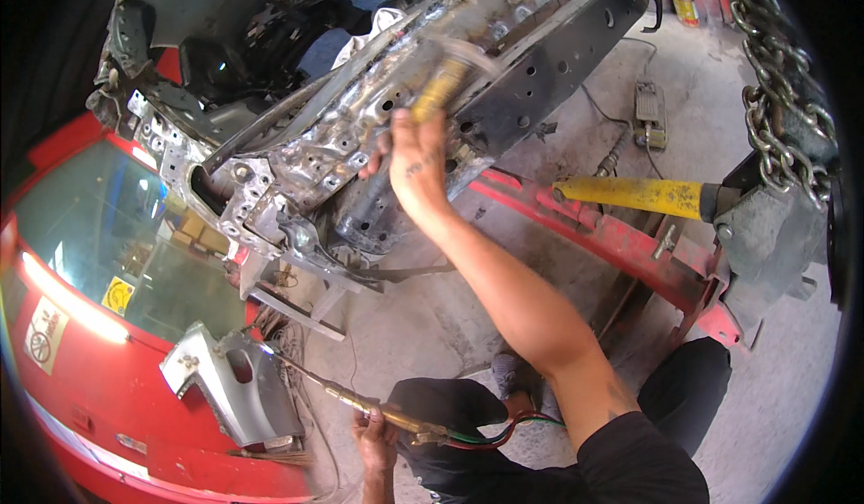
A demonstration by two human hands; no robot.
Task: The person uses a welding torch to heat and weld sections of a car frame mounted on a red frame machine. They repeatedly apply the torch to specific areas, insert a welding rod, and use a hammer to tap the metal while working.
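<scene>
Down low and close, the left hand [376,439] has its fingers wrapped tight around the brass handle of a gas torch [360,403]. Red and green hoses [504,429] run out of the back of it, so the hand holds it near that end, and the thin tip points away toward a bent grey metal panel [229,387] beside the red car [99,387]. The torch is kept off to the side, clear of the body. Higher up, the right hand [416,164] reaches out with the arm stretched long. Its fingers are closed around the yellow handle of a hammer [443,85], which looks blurry, so I think it is swinging, but the head is hard to see. The hammer is right up against the bare metal car frame [360,135], which is tilted up. Farther off, a yellow and red pulling ram [630,196] lies on the concrete floor [504,297], and a heavy chain [774,99] hangs at the right.
</scene>
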